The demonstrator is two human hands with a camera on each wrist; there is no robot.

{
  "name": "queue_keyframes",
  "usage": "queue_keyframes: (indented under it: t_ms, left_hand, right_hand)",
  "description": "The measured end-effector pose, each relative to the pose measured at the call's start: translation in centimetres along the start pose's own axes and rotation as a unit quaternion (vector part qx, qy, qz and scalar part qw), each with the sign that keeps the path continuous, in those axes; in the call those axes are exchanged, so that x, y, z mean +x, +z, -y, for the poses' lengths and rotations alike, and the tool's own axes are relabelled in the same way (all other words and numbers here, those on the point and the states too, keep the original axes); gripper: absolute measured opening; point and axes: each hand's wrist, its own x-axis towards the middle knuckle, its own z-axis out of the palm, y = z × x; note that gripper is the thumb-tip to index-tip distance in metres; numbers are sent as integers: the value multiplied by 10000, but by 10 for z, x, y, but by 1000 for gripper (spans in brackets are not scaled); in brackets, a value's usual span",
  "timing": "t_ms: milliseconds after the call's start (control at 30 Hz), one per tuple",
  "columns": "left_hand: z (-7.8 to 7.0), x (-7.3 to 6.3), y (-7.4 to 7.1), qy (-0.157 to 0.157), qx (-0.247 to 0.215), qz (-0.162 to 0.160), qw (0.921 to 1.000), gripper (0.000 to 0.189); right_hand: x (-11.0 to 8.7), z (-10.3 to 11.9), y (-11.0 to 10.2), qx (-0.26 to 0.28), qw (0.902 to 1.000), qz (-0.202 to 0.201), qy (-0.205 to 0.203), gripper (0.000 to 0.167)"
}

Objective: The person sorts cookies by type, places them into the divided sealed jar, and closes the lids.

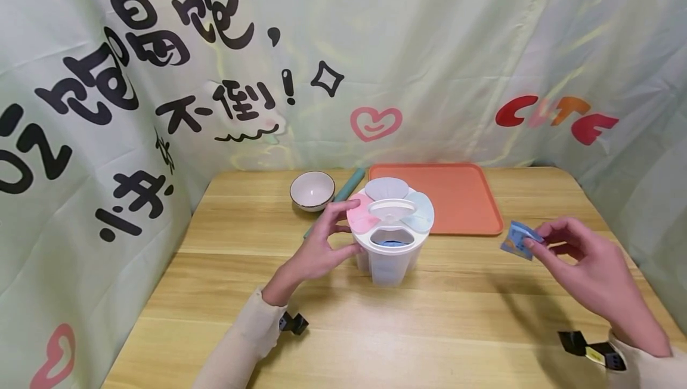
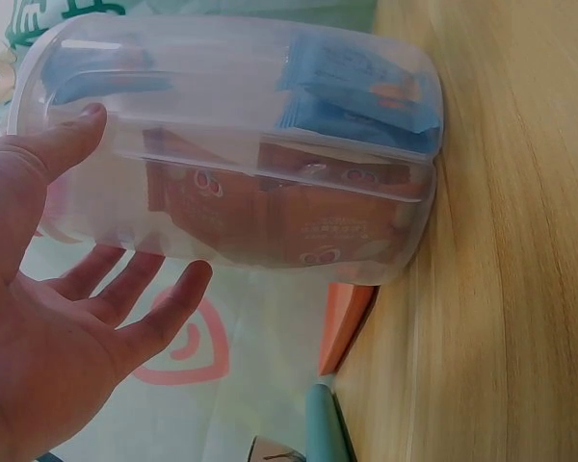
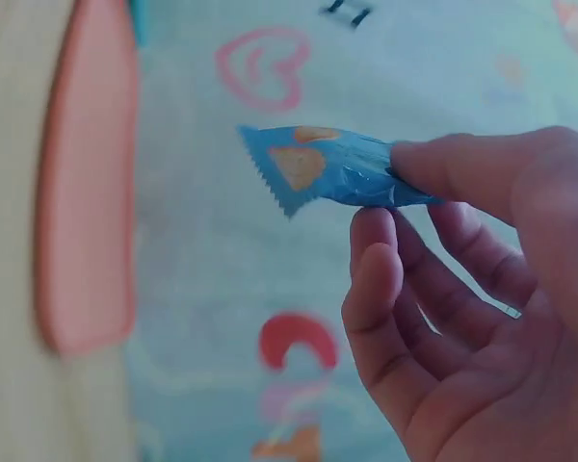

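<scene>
My left hand [image 1: 321, 244] grips the side of a clear, lidded snack container [image 1: 387, 266], with the thumb at the front wall and fingertips at its pink lid flap [image 1: 361, 215]. The container stands upright on the table. Its front opening is uncovered, and a blue packet [image 1: 392, 243] shows inside. Through the wall in the left wrist view, blue packets [image 2: 356, 91] fill one compartment and brown packets [image 2: 299, 212] another. Off to the right, my right hand [image 1: 590, 269] pinches a small blue snack packet [image 1: 519, 240] between thumb and fingers, above the table.
An orange tray [image 1: 461, 198] lies behind the container. To its left are a white bowl [image 1: 312, 191] with a dark rim and a teal stick-like object [image 1: 350, 185], partly hidden by the left hand. A printed cloth [image 1: 429, 67] hangs around the wooden table [image 1: 343, 341].
</scene>
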Motion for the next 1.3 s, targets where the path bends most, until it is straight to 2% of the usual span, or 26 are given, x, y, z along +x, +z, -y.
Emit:
queue_keyframes:
  t_ms: [133,267,367,500,567,667,767,800,933,1033,1167,1300]
  left_hand:
    - [0,0,1,-28,6,4,10000,78]
    - [0,0,1,-16,19,-2,10000,78]
    - [1,1,1,-19,20,-7,10000,79]
    - [1,3,2,-37,-8,12,10000,79]
    - [1,3,2,-30,-3,26,10000,79]
    - [1,2,2,-14,26,29,10000,78]
    - [2,1,2,11,57,-8,10000,78]
    - [2,1,2,20,57,-18,10000,78]
    - [1,-1,1,30,25,-27,10000,78]
    - [2,-1,1,39,11,-22,10000,79]
    - [2,-1,1,49,19,-28,10000,80]
    - [1,0,1,42,25,-21,10000,79]
  right_hand:
    - [8,30,7,533,9963,-153,-651,40]
    - [17,56,18,852,9859,-218,-1421,49]
    - [22,71,27,1167,9767,-254,-1785,46]
    - [26,89,41,1494,9670,-398,-2023,42]
    - [26,97,50,1562,9625,-540,-2149,32]
    - [27,108,67,1504,9574,-672,-2371,18]
    - [30,118,82,1271,9567,-632,-2541,35]
    - [31,121,85,1206,9564,-612,-2588,35]
    - [33,128,96,984,9562,-484,-2715,14]
    - [34,130,102,707,9594,-211,-2722,30]
    - [32,132,108,337,9637,156,-2643,30]
    - [31,134,110,150,9685,278,-2472,27]
